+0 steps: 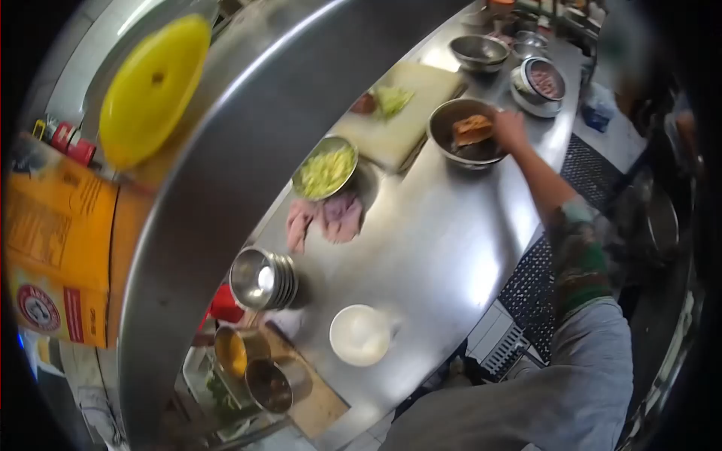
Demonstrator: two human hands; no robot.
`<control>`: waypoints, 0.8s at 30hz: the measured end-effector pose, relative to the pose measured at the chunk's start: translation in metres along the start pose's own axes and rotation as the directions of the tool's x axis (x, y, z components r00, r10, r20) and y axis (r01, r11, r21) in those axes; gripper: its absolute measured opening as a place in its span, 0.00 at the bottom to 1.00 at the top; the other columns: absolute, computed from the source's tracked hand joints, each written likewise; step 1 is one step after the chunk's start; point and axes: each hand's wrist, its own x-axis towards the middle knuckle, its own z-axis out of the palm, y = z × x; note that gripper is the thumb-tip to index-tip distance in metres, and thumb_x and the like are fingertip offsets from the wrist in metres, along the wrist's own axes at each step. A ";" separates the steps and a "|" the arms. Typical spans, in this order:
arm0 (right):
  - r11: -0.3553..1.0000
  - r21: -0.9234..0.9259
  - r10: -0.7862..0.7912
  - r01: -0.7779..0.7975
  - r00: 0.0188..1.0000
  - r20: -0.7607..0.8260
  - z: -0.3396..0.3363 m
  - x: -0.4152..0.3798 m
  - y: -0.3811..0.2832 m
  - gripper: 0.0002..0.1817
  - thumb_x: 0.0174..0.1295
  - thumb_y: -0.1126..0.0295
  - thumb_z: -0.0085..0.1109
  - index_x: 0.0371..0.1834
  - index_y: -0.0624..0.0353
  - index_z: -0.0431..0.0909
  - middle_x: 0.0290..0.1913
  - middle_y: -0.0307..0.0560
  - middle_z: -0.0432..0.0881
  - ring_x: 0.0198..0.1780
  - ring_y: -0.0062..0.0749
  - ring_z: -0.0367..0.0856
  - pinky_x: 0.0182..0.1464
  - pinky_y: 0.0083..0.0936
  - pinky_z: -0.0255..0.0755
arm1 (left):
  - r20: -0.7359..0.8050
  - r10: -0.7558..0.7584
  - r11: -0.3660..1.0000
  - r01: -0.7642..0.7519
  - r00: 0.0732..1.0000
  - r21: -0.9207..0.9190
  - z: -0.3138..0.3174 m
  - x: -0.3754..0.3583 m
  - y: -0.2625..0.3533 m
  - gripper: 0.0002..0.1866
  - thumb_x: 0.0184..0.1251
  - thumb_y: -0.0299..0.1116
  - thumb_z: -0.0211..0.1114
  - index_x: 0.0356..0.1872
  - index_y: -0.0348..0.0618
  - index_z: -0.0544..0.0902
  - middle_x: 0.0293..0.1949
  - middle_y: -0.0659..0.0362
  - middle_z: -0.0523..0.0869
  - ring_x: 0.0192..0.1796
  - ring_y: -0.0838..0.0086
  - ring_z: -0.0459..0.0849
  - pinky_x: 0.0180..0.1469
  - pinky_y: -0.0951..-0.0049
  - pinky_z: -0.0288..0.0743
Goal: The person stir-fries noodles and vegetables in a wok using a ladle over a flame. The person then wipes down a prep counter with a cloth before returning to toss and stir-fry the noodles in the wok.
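Where the right hand (pixel 510 131) meets the far-right part of the counter (pixel 421 225), the orange-brown block (pixel 472 130) lies just to its left, inside the steel bowl (pixel 444 135). Long axis of block: roughly left to right, so that its right end faces the fingers. The arm comes in from the near right, over the right edge of the counter, and the hand crosses the bowl's right rim. Of the two hands, the right is the nearer; the left hand is out of view, so its state and any hold cannot be told.

State of right hand: fingers look partly bent and directed into the bowl, at or very close to the block's right end. Contact probable, not certain; whether they grip the block, touch it or rest on the rim cannot be told, nor the gap between thumb and fingers.

Hard to make out: the fingertips (blurred, partly hidden) and the dark bottom of the bowl under the block. What the block consists of is unclear. The shelf (pixel 226 128) cuts off the counter's left side and part of the board (pixel 376 143). Contents of the white bowl (pixel 346 338), nearer along the counter, are blurred pale.
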 end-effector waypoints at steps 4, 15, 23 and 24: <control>0.964 0.264 0.049 -0.013 0.990 -0.129 -0.057 0.011 -0.022 0.14 0.64 0.61 0.61 0.52 0.48 0.84 0.42 0.55 0.87 0.47 0.45 0.86 0.54 0.39 0.72 | -0.039 0.069 0.969 -0.057 0.997 0.239 0.005 -0.010 -0.018 0.19 0.83 0.36 0.44 0.58 0.31 0.77 0.58 0.45 0.79 0.59 0.57 0.79 0.65 0.62 0.71; -0.460 0.865 -0.289 0.202 0.887 -0.361 -0.247 -0.245 -0.098 0.05 0.58 0.79 0.69 0.37 0.66 0.84 0.39 0.48 0.85 0.40 0.29 0.84 0.46 0.24 0.79 | -0.016 0.045 0.994 -0.043 0.999 0.102 0.006 -0.017 -0.020 0.18 0.83 0.35 0.47 0.57 0.30 0.76 0.59 0.47 0.79 0.61 0.61 0.77 0.66 0.63 0.69; -0.778 0.607 -0.617 -0.162 0.020 -0.786 -0.402 -0.359 -0.202 0.09 0.66 0.72 0.67 0.45 0.64 0.88 0.45 0.51 0.84 0.42 0.33 0.85 0.40 0.26 0.77 | 0.068 0.123 0.986 -0.130 0.990 0.109 0.013 -0.031 -0.008 0.31 0.70 0.54 0.64 0.61 0.38 0.74 0.60 0.54 0.77 0.65 0.56 0.73 0.78 0.46 0.43; -0.759 0.600 -0.621 -0.255 0.006 -0.784 -0.419 -0.376 -0.208 0.08 0.66 0.72 0.67 0.43 0.65 0.88 0.42 0.52 0.84 0.37 0.33 0.84 0.36 0.25 0.75 | 0.150 0.217 0.949 -0.245 0.965 0.200 0.013 -0.032 -0.001 0.30 0.70 0.53 0.64 0.60 0.37 0.75 0.60 0.55 0.78 0.65 0.58 0.73 0.77 0.45 0.42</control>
